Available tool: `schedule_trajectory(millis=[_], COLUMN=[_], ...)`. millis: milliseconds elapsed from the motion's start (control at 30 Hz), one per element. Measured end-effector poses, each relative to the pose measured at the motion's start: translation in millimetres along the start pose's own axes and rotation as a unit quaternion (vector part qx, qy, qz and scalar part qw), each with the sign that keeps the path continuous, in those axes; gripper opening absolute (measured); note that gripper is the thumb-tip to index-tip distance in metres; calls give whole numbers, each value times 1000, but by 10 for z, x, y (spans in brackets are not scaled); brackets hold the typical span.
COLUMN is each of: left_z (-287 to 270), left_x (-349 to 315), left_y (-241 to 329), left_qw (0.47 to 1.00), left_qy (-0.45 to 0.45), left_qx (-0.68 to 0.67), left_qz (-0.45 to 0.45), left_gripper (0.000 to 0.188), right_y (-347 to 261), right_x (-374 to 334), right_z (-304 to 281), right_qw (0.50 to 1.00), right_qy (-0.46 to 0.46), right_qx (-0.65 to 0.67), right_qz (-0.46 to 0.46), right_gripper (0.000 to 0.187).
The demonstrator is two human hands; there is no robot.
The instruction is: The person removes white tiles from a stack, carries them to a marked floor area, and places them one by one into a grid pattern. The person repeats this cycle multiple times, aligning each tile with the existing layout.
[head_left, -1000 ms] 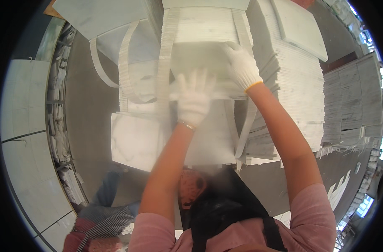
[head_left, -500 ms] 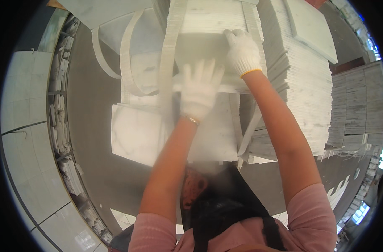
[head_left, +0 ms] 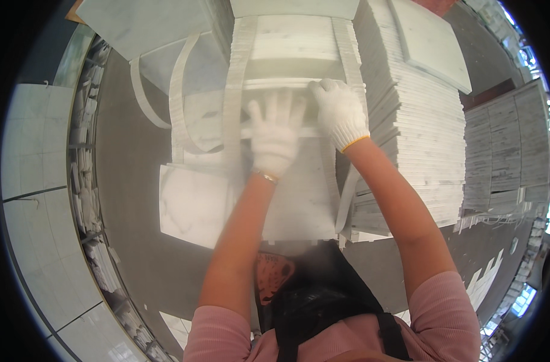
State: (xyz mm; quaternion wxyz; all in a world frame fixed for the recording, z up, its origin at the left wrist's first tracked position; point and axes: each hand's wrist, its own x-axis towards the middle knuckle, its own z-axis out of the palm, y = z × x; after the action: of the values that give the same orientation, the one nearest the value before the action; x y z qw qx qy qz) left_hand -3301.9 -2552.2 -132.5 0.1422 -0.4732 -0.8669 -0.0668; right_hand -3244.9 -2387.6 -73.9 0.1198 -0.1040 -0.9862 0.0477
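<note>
Both my hands wear white knit gloves. My left hand (head_left: 276, 133) is spread wide over the face of a pale marble tile (head_left: 308, 111) and is slightly blurred; I cannot tell how firmly it touches. At the tile's far right corner, the fingers of my right hand (head_left: 342, 113) are curled over the edge. Beyond them is a row of tightly packed tiles (head_left: 296, 39), with ribbed pale strips (head_left: 234, 78) along its sides. Below the hands lies a larger white slab (head_left: 305, 199). The tile's underside is hidden.
A tall stack of tiles (head_left: 422, 133) stands close on the right, with a loose slab (head_left: 432, 45) on top. Curved pale strips (head_left: 179, 90) loop out at the left. A veined tile (head_left: 193, 205) juts out at the near left, above the grey floor (head_left: 127, 181).
Both hands have come slightly nearer and to the left. The tile's far edge has also moved toward me, and a band of the packed row behind it now shows.
</note>
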Motion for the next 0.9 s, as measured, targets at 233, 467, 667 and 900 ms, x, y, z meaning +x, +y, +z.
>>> schedule_trajectory(millis=[233,467,667,900], left_z=[-87,-77,-72,-59], left_x=[175,177,-12,-130], left_y=[-48,-54,-20,-12], left_qw=[1000,1000,999,998], left_qy=[15,0,-14,-30], left_qx=[11,-1,-25,-57], left_qz=[3,9,17,27], left_gripper=[58,53,52,43], right_y=[-107,-64,46,223], right_x=[-169,-127,150,454], right_z=[-123,-266,-279,-181], right_qw=[999,992,975,980], right_qy=[-34,-107,-204,-149], right_qx=[16,32,-36,34], right_qz=[14,61,86,124], right_gripper=[22,36,33,37])
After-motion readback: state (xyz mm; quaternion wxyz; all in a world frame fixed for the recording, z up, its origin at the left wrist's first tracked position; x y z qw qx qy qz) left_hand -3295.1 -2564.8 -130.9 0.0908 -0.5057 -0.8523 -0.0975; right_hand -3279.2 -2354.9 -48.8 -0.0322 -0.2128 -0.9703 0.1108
